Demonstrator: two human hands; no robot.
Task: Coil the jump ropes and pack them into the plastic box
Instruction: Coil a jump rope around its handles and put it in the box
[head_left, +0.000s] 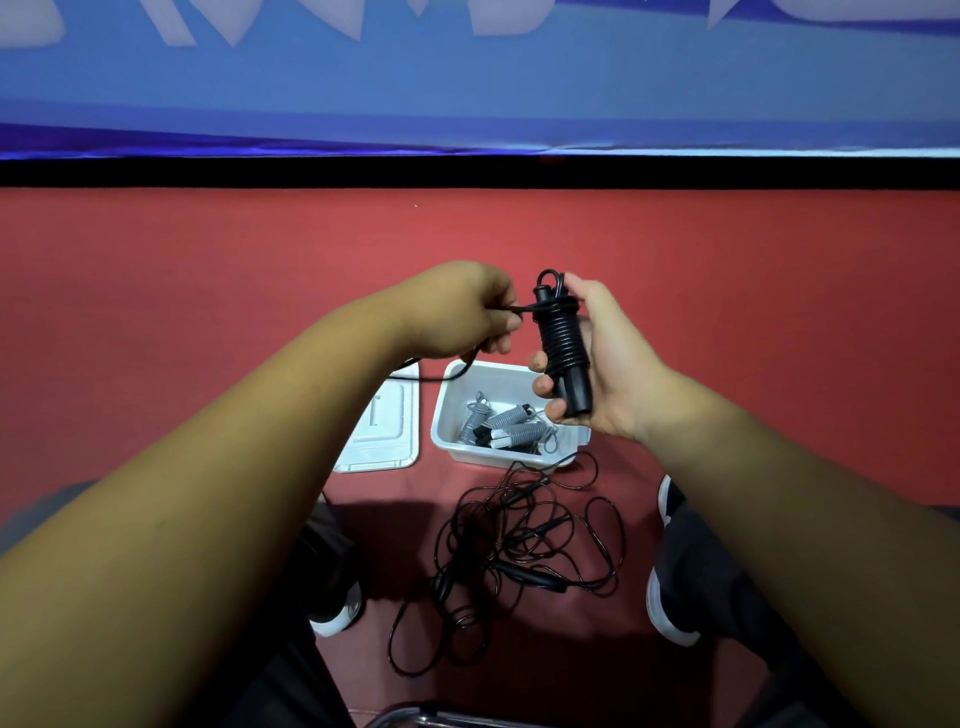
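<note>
My right hand (592, 364) grips the handles of a black jump rope (563, 343), upright, with its cord wound round them in tight turns. My left hand (467, 312) pinches the free end of that cord just left of the handles; a slack loop hangs below it. Beneath my hands a white plastic box (452, 405) stands on the red floor, holding several coiled grey jump ropes (511, 423). A tangle of loose black jump ropes (519, 556) lies on the floor in front of the box, between my feet.
The box's white lid (384, 431) lies flat left of the box. My shoes (667, 608) sit either side of the tangle. A black strip and a blue banner (467, 93) close off the far side. A metal bar (426, 719) shows at the bottom edge.
</note>
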